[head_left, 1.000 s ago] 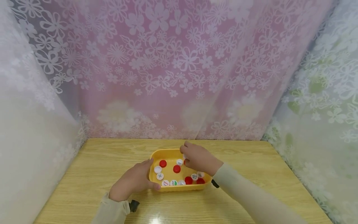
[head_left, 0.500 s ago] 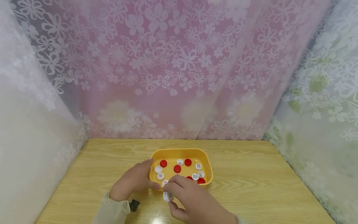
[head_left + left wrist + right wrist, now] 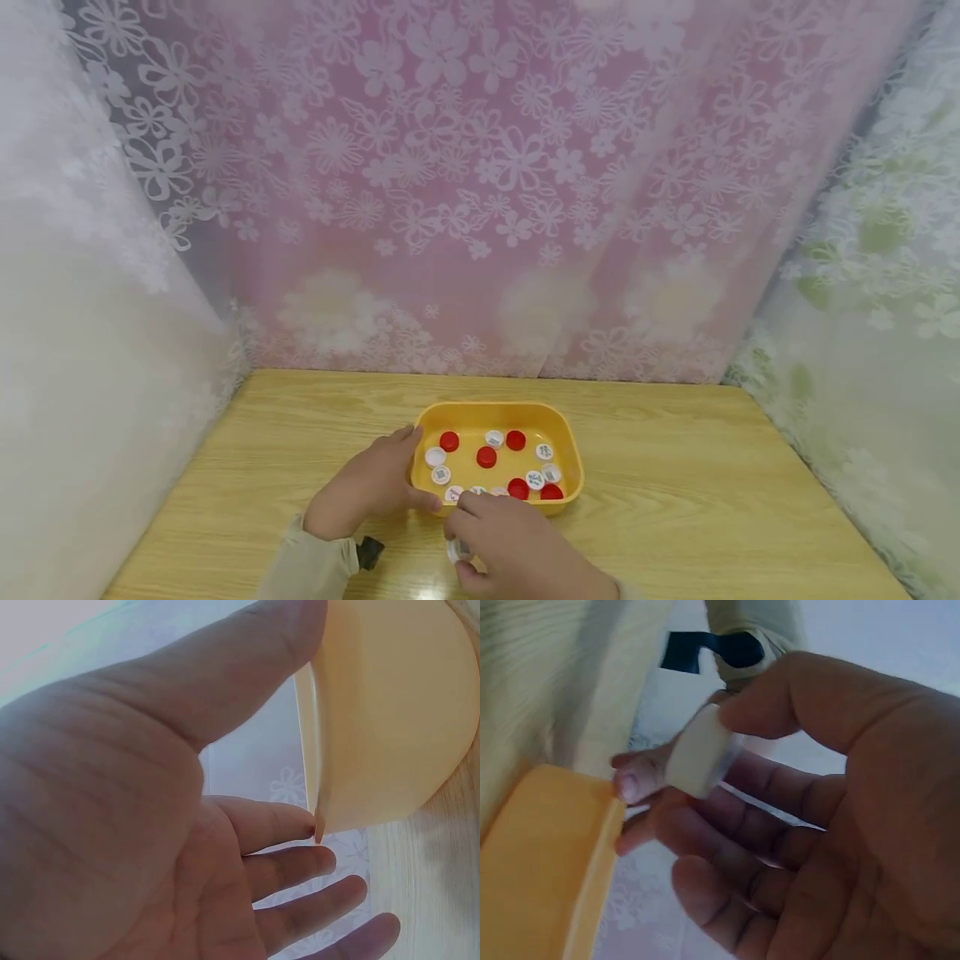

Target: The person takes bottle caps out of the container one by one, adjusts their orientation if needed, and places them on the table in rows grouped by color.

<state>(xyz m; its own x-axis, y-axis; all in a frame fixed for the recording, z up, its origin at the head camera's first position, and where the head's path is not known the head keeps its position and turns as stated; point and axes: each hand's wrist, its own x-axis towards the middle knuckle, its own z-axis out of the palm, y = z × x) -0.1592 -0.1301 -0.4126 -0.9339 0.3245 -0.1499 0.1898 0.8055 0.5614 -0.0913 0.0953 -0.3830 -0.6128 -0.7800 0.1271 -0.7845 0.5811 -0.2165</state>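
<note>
Low in front of the yellow tray [image 3: 497,509], my right hand [image 3: 521,546] pinches a white bottle cap [image 3: 459,550] between thumb and fingers. In the right wrist view this white cap [image 3: 701,754] is blurred and clear of the tray wall. My left hand [image 3: 371,487] rests on the tray's left end. In the left wrist view its thumb [image 3: 247,664] lies against the wall and the index fingertip touches the rim, the other fingers extended. Red caps [image 3: 487,457] and white caps [image 3: 436,456] lie spread inside; the right hand partly hides those along the near wall.
The tray stands on a wood-grain table [image 3: 675,467]. A pink floral curtain [image 3: 480,208] hangs behind, with pale floral curtains [image 3: 877,350] along both sides. A dark strap piece [image 3: 369,552] sits at the left wrist.
My right hand has come out of the tray's right part to its near side, carrying a white bottle cap, then lowered slightly. The left hand stays at the tray. The head view shifted slightly.
</note>
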